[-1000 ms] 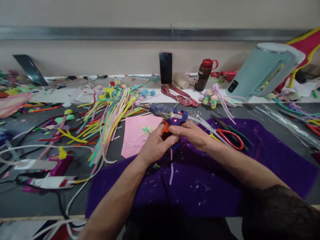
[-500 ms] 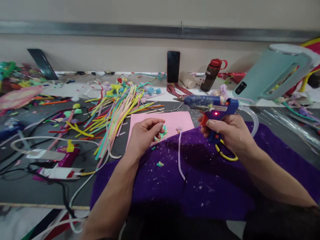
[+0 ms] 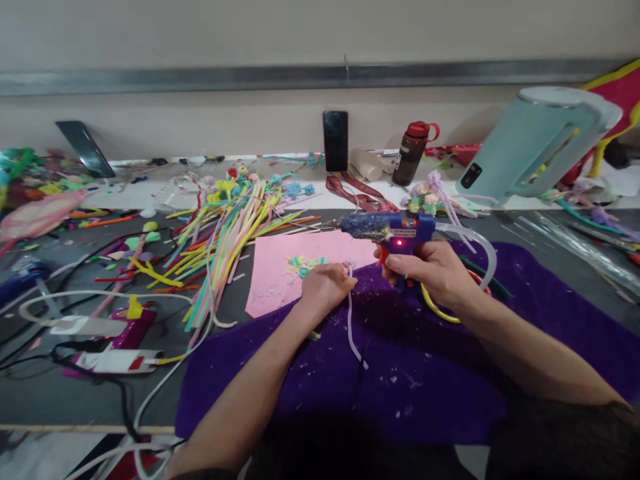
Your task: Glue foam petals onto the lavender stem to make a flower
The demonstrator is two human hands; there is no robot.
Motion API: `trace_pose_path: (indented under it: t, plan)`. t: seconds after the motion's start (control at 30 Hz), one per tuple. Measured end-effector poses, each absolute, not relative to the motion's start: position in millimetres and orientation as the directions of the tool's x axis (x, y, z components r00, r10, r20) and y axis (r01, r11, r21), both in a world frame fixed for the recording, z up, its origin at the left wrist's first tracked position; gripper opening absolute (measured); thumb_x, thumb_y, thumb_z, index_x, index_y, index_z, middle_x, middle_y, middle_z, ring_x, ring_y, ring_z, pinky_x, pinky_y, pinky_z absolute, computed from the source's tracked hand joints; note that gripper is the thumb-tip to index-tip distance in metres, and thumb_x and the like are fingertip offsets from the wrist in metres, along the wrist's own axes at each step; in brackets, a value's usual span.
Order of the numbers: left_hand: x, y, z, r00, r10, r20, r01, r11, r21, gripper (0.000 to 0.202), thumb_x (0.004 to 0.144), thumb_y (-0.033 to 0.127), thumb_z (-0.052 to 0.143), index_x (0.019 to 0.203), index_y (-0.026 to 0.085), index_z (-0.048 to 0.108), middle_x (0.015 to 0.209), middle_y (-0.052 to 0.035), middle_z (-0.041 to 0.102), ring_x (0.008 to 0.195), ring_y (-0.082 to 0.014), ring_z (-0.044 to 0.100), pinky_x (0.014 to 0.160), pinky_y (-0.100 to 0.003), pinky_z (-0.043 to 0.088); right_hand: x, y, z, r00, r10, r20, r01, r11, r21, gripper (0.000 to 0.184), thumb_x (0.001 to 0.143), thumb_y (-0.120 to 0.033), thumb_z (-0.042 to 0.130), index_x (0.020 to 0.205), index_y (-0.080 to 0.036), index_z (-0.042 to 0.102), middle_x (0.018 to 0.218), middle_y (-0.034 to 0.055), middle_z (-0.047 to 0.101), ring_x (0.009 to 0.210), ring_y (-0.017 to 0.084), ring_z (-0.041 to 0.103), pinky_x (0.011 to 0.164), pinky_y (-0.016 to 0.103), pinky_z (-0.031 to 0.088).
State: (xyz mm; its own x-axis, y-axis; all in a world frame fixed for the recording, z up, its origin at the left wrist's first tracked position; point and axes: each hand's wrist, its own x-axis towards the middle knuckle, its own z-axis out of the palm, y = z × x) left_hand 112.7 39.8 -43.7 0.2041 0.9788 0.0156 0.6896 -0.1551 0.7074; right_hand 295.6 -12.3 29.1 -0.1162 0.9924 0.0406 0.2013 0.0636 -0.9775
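My right hand (image 3: 430, 270) is wrapped around a blue glue gun (image 3: 385, 230), fingers at its orange trigger. A red light glows on its side, and the nozzle points left above a pink sheet (image 3: 267, 267). My left hand (image 3: 327, 287) is closed at the top end of a pale lilac pipe cleaner stem (image 3: 350, 327), which hangs down over a purple cloth (image 3: 425, 393). The fingertips partly hide a small lilac head on that stem. Behind my left hand, small green and yellow clippings (image 3: 303, 265) lie on the pink sheet.
Many coloured pipe cleaners (image 3: 245, 227) lie in a heap at left. Cables and a magenta power bank (image 3: 137, 327) sit farther left. Along the back stand a phone (image 3: 335, 141), a red-capped bottle (image 3: 413, 157) and a pale green kettle (image 3: 540, 143). A yellow loop (image 3: 434, 308) lies under my right wrist.
My left hand has moved right and down from above the clippings to the lilac stem and closed there. My right hand has brought the glue gun left and slightly lower.
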Motion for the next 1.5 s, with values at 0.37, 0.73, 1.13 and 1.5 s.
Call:
trace_pose_path:
  t: [0.37,0.73,1.13,1.5]
  plan:
    - [62,43,-12,0.202,0.961,-0.188,-0.112,0.213,0.971,0.024,0.07,0.036,0.064,0.07,0.013,0.058,0.058,-0.0008,0.062,0.032,-0.0024,0.038,0.032,-0.015,0.024,295,-21,34,-0.03,0.998,0.057,0.096,0.059,-0.994,0.028,0.076,-0.041,0.062,0.069,-0.015,0.067,0.062,0.0042,0.065,0.05,0.012,0.055,0.044,0.022,0.038]
    - [39,21,3,0.299,0.919,-0.257,-0.349,0.356,0.867,0.028,0.069,0.025,0.067,0.095,0.014,0.06,0.063,0.0007,0.065,0.035,-0.0027,0.047,0.031,-0.011,0.034,278,-19,22,-0.117,0.993,0.006,0.15,0.024,-0.988,0.024,0.078,-0.035,0.058,0.062,-0.017,0.057,0.055,0.0005,0.052,0.051,0.013,0.045,0.048,0.026,0.033]
    - [37,25,-18,0.224,0.936,-0.272,-0.509,0.351,0.786,0.015,0.075,0.025,0.062,0.08,0.011,0.063,0.066,-0.0017,0.066,0.036,-0.0007,0.046,0.03,-0.01,0.031,279,-18,14,-0.147,0.987,-0.059,0.258,-0.019,-0.966,0.032,0.074,-0.038,0.063,0.05,-0.02,0.052,0.052,0.0007,0.056,0.047,0.013,0.048,0.045,0.025,0.037]
    - [41,24,-21,0.294,0.89,-0.348,-0.468,0.451,0.76,0.015,0.074,0.023,0.064,0.084,0.012,0.063,0.063,-0.001,0.065,0.038,-0.002,0.048,0.03,-0.01,0.032,277,-17,11,-0.16,0.978,-0.137,0.386,-0.066,-0.92,0.033,0.076,-0.045,0.057,0.053,-0.022,0.054,0.056,0.0031,0.058,0.058,0.019,0.055,0.047,0.027,0.039]
